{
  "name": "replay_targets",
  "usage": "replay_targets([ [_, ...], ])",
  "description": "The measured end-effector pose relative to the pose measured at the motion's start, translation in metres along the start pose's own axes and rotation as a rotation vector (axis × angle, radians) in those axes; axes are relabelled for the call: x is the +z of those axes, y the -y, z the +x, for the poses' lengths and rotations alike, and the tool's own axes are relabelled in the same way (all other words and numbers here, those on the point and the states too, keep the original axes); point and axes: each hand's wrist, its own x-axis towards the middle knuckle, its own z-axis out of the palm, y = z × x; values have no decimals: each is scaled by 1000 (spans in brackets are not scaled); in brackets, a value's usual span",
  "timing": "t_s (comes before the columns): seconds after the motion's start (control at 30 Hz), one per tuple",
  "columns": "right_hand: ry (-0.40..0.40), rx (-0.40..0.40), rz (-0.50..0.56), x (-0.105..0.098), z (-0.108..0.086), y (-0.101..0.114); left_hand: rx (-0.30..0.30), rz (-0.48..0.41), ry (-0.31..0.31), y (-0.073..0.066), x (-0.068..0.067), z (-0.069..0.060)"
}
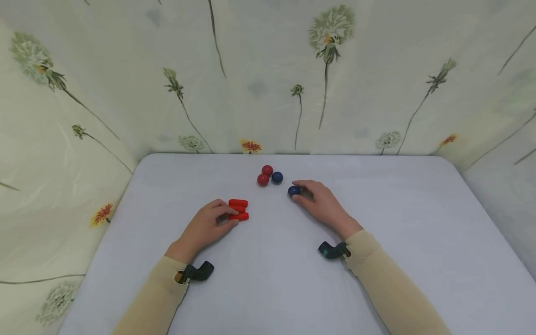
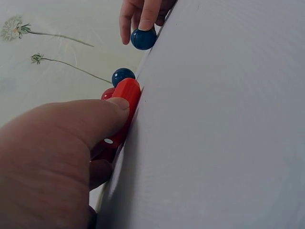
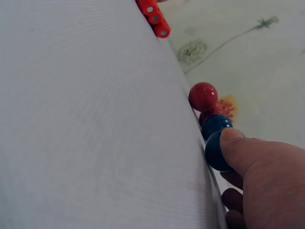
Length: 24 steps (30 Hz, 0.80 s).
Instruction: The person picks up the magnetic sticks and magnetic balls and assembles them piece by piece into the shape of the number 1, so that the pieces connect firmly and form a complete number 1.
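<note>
My left hand [image 1: 206, 228] pinches the nearest of three short red rods [image 1: 243, 217], its thumb along the near side and the fingers beyond. The rods lie side by side on the white table [image 1: 268, 279]; pale spots show on their ends in the right wrist view. A glossy dark blue ball [image 1: 294, 190] rests on the table, held between the thumb and fingers of my right hand [image 1: 324, 204]. Just left of it and farther back, a second blue ball [image 1: 277, 177] sits close to two red balls [image 1: 267, 170].
Behind the table's back edge hangs a pale curtain [image 1: 259, 93] printed with dandelions, and more of it covers both sides. Each wrist carries a small black mount [image 1: 201, 271] sticking out over the table from a beige sleeve [image 1: 150, 293].
</note>
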Motion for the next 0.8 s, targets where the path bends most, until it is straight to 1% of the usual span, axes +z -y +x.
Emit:
replay_targets([
  [0.2,13,12,13,-1,-3,1,12,5,-4,0,1,-1],
  [0.5,-16,-15,-5,-1,-3,0,23,-1,-8,0,0,-1],
  [0.8,-33,-55,5,-1,-2,-2,27,3,0,-1,-1,-2],
])
